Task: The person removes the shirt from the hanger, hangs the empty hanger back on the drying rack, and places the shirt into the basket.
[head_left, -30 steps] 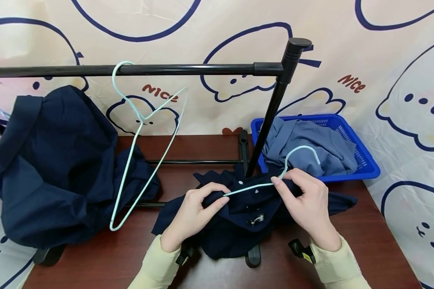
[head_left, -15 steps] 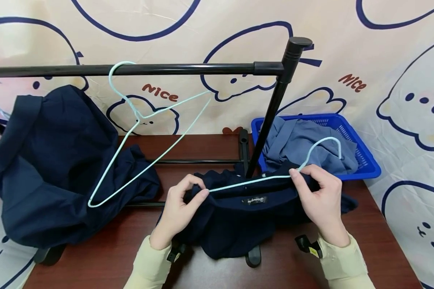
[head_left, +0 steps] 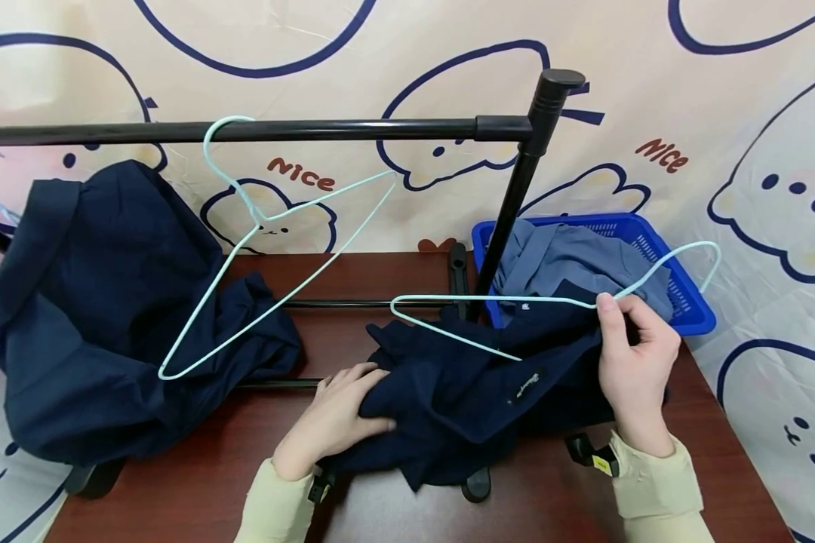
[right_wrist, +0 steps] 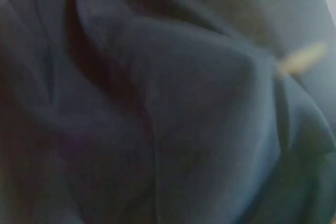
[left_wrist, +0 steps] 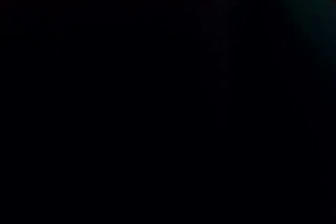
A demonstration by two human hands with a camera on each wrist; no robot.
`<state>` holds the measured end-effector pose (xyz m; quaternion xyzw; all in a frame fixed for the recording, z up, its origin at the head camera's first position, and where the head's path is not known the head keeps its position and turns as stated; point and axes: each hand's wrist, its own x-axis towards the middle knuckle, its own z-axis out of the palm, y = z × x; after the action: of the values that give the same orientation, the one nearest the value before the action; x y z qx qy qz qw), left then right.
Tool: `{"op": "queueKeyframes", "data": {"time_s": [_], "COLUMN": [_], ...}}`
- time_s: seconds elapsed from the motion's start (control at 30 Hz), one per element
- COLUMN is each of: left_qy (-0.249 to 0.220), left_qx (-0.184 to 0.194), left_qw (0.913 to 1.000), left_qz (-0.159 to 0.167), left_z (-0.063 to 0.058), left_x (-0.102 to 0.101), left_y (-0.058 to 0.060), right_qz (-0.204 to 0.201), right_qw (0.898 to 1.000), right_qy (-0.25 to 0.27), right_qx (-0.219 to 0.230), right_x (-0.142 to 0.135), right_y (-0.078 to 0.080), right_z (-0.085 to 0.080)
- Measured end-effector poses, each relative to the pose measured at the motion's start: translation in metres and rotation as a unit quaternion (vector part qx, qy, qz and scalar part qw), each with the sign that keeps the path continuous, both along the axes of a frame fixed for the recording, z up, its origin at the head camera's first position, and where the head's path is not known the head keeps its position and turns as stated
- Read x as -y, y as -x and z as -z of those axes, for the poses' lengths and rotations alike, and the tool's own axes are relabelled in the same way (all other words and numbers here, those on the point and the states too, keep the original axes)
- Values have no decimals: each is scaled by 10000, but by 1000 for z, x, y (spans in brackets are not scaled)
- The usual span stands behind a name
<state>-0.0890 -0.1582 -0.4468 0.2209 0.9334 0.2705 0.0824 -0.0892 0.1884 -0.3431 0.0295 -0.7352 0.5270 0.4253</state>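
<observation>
In the head view my right hand [head_left: 635, 362] pinches a pale mint clothes hanger [head_left: 475, 299] below its hook, together with the collar edge of a navy shirt [head_left: 441, 400]. The hanger's left end lies bare above the shirt, and its lower bar runs into the neck opening by the label. My left hand [head_left: 339, 415] rests on the shirt's left side, fingers loosely bent and thumb spread apart. Dark cloth [right_wrist: 199, 114] fills the right wrist view. The left wrist view is almost black.
A second mint hanger [head_left: 210, 298] hangs bare on the black rack rail [head_left: 353, 130]. Left of it hangs a navy garment [head_left: 102, 324]. Behind the rack's post, a blue basket [head_left: 696, 313] holds blue-grey cloth [head_left: 570, 256]. The brown table [head_left: 713, 452] lies below.
My left hand has let go of the hanger and dropped onto the shirt's left side. My right hand has moved right with the hanger, whose left end has come out of the shirt.
</observation>
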Motion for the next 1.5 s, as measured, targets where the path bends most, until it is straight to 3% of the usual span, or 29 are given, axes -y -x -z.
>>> {"op": "queueKeyframes", "data": {"time_s": [0.1, 0.2, 0.33, 0.4, 0.47, 0.6, 0.73, 0.8, 0.97, 1.1, 1.27, 1.4, 1.5], "left_qy": [-337, -1192, -2412, -2680, -2659, -2186, -2107, -2210, -2292, -2343, -2547, -2410, -2367], "left_qx": [-382, -417, 166, 463, 837, 1059, 795, 699, 712, 597, 283, 178, 46], "left_qw": [9987, 9919, 9697, 9614, 9594, 9700, 9741, 9726, 9708, 9703, 9660, 9703, 9714], "left_qz": [13, 145, 356, 420, 421, 114, -217, -165, 12, -98, -335, -112, 160], "left_z": [2, 2, -2, -3, 0, 10, 14, 11, -5, -21, -41, -56, -59], "left_x": [-6, -12, -22, -30, -38, -47, -38, -26, 5, 17, 15, 3, -7], "left_y": [5, 9, 13, 16, 19, 27, 34, 37, 33, 23, 8, -3, -8], "right_qz": [-122, -324, -573, -705, -906, -1517, -1891, -1890, -1754, -1735, -1567, -1353, -1282], "right_qw": [9999, 9995, 9983, 9975, 9957, 9862, 9749, 9724, 9688, 9658, 9619, 9565, 9506], "right_qy": [-48, -63, -85, -86, -170, -643, -1077, -1226, -1607, -1820, -2180, -2548, -2787], "right_qx": [27, 7, 7, 7, 13, 154, 474, 608, 689, 631, 511, 437, 478], "right_x": [4, 7, 6, 7, 12, 26, 32, 31, 29, 32, 41, 53, 64], "right_y": [0, 1, 6, 7, 6, 1, 1, 5, 16, 20, 21, 20, 19], "right_z": [1, 2, 11, 14, 11, 0, 3, 11, 36, 47, 55, 62, 66]}}
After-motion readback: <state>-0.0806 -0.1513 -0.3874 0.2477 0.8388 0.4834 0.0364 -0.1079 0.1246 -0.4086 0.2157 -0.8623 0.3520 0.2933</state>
